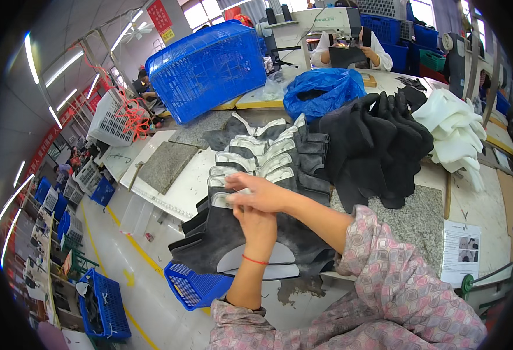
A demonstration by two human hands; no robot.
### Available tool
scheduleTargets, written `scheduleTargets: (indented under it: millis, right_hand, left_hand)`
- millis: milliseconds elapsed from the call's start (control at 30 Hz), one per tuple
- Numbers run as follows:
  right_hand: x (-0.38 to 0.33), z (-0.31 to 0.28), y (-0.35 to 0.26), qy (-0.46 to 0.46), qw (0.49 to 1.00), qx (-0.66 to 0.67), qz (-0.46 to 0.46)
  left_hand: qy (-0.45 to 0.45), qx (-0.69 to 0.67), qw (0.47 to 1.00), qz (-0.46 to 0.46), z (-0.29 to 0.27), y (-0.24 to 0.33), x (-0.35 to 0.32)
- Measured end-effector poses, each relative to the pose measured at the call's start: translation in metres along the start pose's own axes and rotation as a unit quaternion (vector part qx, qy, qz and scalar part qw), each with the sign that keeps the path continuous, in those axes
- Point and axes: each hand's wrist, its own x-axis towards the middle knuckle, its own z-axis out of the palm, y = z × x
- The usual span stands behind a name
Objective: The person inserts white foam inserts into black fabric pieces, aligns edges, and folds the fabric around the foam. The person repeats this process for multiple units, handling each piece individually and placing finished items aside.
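A row of overlapping dark fabric pieces (312, 169) with curved silver-white patches lies in front of me, fanned away from me. They look like shoe uppers. My right hand (261, 193) reaches in from the right across the nearer pieces, with its fingers stretched leftward and somewhat apart near a white patch. Below it is my left hand (256, 224), its wrist crossed by a red string. The left fingers are mostly hidden behind the right hand, so their grip cannot be made out. The nearest dark piece (209, 248) spreads over the table edge, with pale half-round patches (262, 256).
Black cut pieces (373, 151) and white pieces (452, 125) are heaped at the right. Behind are a blue plastic bag (323, 90), a tipped blue crate (207, 67) and a sewing machine (320, 20) with a person. A blue basket (192, 289) stands below the table.
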Motion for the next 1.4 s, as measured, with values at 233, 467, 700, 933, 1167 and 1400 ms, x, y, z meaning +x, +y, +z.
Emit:
scheduleTargets:
  millis: [233, 467, 700, 933, 1167, 1400]
  right_hand:
    - [-0.022, -0.008, -0.042, -0.067, 0.980, -0.184, -0.017]
    - [-0.114, -0.054, -0.046, -0.058, 0.981, -0.142, -0.116]
    - [-0.189, -0.121, -0.054, 0.081, 0.994, 0.019, -0.074]
    - [-0.274, -0.224, -0.097, 0.355, 0.888, 0.217, -0.195]
    - [-0.380, -0.243, -0.177, 0.531, 0.838, 0.028, -0.122]
    - [-0.404, -0.212, -0.089, 0.486, 0.859, -0.077, 0.141]
  left_hand:
    - [-0.083, -0.177, 0.968, 0.159, -0.118, 0.038, -0.025]
    - [0.209, -0.398, 0.831, -0.328, -0.208, -0.056, -0.086]
    - [-0.150, -0.127, 0.979, -0.054, -0.110, -0.035, -0.061]
    - [-0.229, -0.180, 0.956, -0.012, -0.092, 0.025, -0.093]
    - [-0.034, 0.115, 0.993, 0.000, -0.045, 0.017, -0.120]
    - [-0.129, 0.185, 0.952, -0.207, -0.047, -0.071, -0.109]
